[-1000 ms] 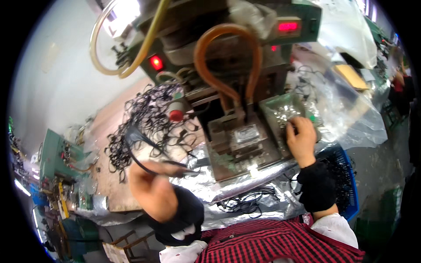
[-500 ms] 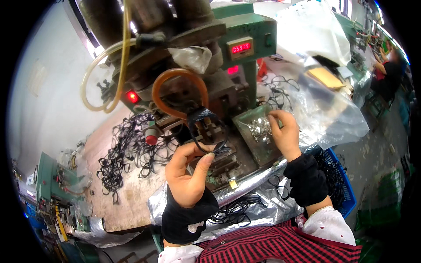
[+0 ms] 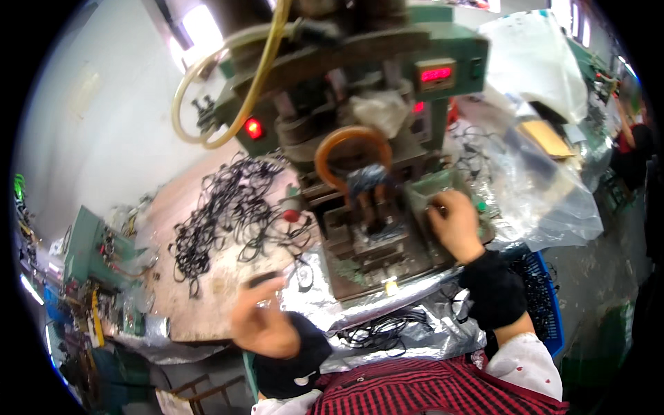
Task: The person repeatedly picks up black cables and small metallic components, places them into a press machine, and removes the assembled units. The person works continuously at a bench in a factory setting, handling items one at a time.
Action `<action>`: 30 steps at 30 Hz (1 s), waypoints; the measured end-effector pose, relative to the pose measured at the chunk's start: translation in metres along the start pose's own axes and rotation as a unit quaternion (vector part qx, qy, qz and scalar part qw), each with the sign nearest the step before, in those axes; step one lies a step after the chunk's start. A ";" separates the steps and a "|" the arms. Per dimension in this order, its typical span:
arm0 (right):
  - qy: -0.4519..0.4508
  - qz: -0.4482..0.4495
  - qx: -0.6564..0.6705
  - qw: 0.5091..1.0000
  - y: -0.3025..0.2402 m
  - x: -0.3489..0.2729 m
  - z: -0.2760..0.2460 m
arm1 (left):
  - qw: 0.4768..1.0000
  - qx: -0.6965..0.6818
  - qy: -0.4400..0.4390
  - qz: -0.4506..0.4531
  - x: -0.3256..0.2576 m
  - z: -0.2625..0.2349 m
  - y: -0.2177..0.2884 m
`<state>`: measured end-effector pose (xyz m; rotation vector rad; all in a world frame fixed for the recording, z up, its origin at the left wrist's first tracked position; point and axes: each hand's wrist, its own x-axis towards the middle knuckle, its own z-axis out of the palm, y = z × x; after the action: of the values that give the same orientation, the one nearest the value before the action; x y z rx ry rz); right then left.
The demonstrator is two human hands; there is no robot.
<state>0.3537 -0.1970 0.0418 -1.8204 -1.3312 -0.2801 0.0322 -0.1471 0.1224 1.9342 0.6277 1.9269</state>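
My left hand [image 3: 266,321] is blurred, off the near edge of the table to the left of the green press [image 3: 446,52]. A short dark strip [image 3: 263,279] shows at its fingertips; the smear hides whether the fingers grip it. My right hand [image 3: 455,225] reaches over the green metal tray [image 3: 443,181] at the press's right side. Its fingers are bent together there, and what they hold, if anything, cannot be made out. The press bed [image 3: 377,238] lies between my hands, under an orange tube ring [image 3: 320,162] and a dark wrapped part [image 3: 368,178].
Black cord loops [image 3: 228,207] are heaped on the table left of the press, near a red button [image 3: 290,216]. More black cords [image 3: 387,330] lie on silver foil [image 3: 456,340] before me. A blue basket [image 3: 551,311] stands right. Clear plastic sheeting [image 3: 553,214] covers the right side.
My left hand has moved away from the press, left and toward me; the black cord loop it held before the press is no longer there. My right hand stays at the tray. The view has shifted.
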 end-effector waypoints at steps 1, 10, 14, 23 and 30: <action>0.066 0.037 0.068 0.995 -0.002 -0.011 -0.004 | 0.996 0.047 0.073 -0.031 0.000 -0.025 -0.004; 0.020 0.235 0.412 0.880 -0.012 -0.002 0.014 | 0.926 0.289 -0.161 -0.183 0.026 -0.033 -0.077; 0.048 0.190 0.298 0.934 -0.024 -0.006 0.008 | 0.860 0.439 -0.208 -0.157 -0.012 -0.015 -0.143; 0.029 0.211 0.293 0.932 -0.037 -0.049 -0.059 | 0.916 -0.031 -0.081 -0.391 -0.006 -0.027 -0.093; -0.026 0.078 0.417 0.905 -0.098 0.022 -0.014 | 0.941 -0.068 -0.067 -0.326 -0.014 0.004 -0.113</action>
<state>0.2817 -0.1846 0.1124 -1.1816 -1.0826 0.3868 0.0287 -0.0583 0.0505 1.4935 0.9235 1.3706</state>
